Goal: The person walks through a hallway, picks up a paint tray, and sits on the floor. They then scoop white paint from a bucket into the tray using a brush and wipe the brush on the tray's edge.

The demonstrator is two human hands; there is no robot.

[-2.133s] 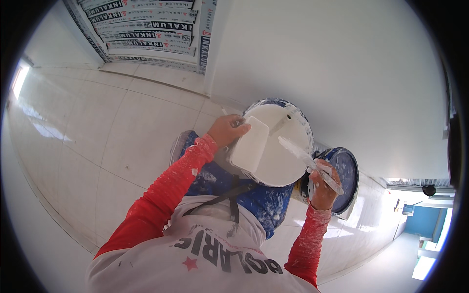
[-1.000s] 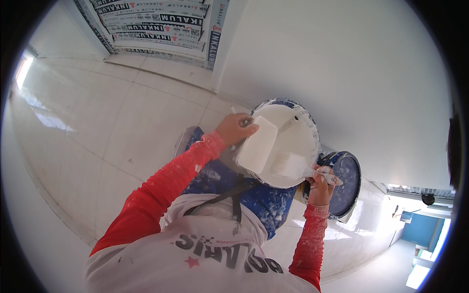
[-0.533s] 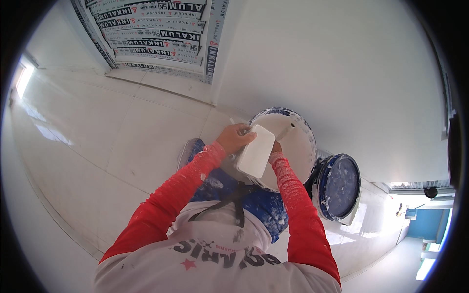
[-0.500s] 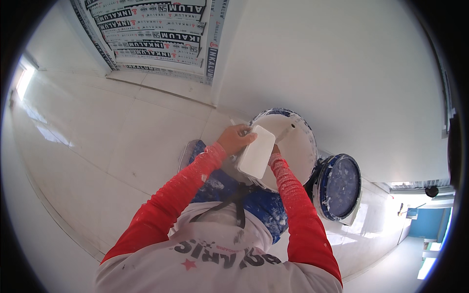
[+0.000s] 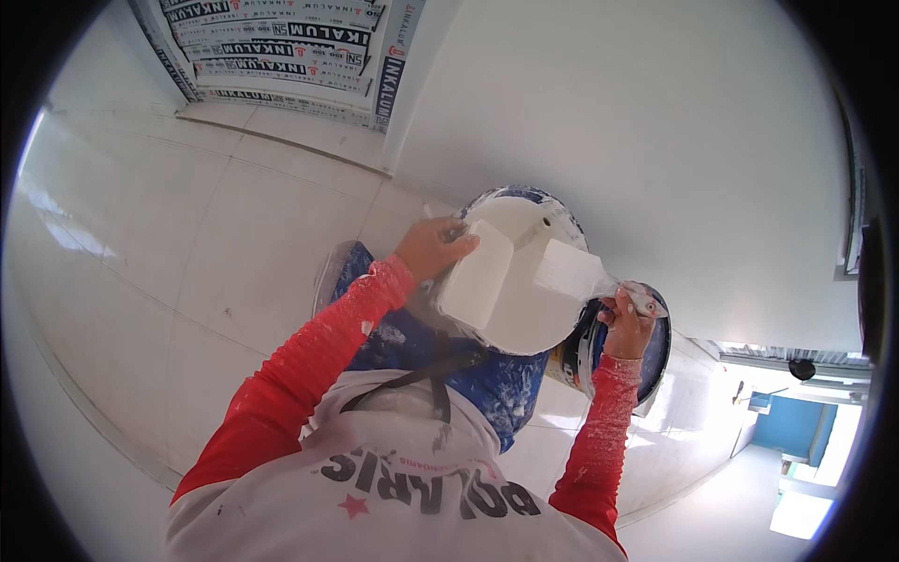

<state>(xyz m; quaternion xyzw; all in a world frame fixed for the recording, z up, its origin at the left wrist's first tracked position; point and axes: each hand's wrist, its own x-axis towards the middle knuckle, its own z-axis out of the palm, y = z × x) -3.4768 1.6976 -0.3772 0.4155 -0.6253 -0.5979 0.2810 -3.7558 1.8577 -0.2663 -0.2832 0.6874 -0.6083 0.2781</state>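
Note:
My left hand (image 5: 436, 247) is closed on the near-left edge of a white rectangular board (image 5: 476, 281), tilted over the left side of a large bucket (image 5: 517, 191). The bucket's inside is white, and its rim is smeared with white over blue. My right hand (image 5: 626, 324) grips the handle of a wide-bladed putty knife (image 5: 567, 272). Its white-coated blade points left over the bucket's right part, apart from the board. White dust and splashes mark both red sleeves. The board hides part of the bucket's interior.
A second, smaller bucket (image 5: 659, 348) with a blue, white-spotted top stands just right of the first. Behind rises a pale wall (image 5: 655, 122). A frame covered in printed protective film (image 5: 281, 47) stands at the far left, above a pale tiled floor (image 5: 206, 272).
My right hand has come up out of the bucket and moved right, bringing the putty knife into view. My left hand still holds the board. The whole view has shifted slightly.

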